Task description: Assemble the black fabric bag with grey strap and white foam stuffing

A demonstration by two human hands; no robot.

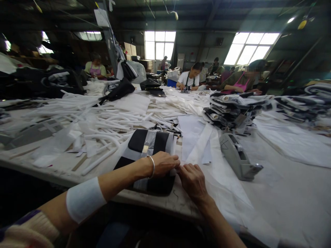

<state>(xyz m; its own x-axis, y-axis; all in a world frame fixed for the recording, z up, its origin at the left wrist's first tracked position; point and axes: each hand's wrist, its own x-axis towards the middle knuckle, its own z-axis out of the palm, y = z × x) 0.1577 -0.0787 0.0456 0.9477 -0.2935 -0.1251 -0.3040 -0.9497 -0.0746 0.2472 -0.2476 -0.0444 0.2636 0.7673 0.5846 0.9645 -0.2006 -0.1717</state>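
Workshop hall, long white table (pixel 284 193), skylights at the back, other people seated at the far side. A flat black-and-grey pouch (pixel 148 162) (looked wrapped in clear film) lay at the near edge, straight in front of the person.

Left hand (pixel 164 163) lay on the pouch's near right part with the fingers curled down. Right hand (pixel 192 179) sat just beside it on the table, knuckles up, fingertips meeting the left's at the pouch's right edge. Something small and pale showed between the fingertips. Couldn't tell if either hand pinched it or only pressed.

Step in hand, my read: fingertip work at that right edge. Any next move there would call for a fine two-handed grip with the pouch held flat.

Further out:
- white sheets (pixel 196 137) just past the hands
- grey tape dispenser (pixel 239 158) near, to the right
- pile of white tubes (pixel 103 120) to the left
- stack of folded dark pieces (pixel 230 110) well beyond
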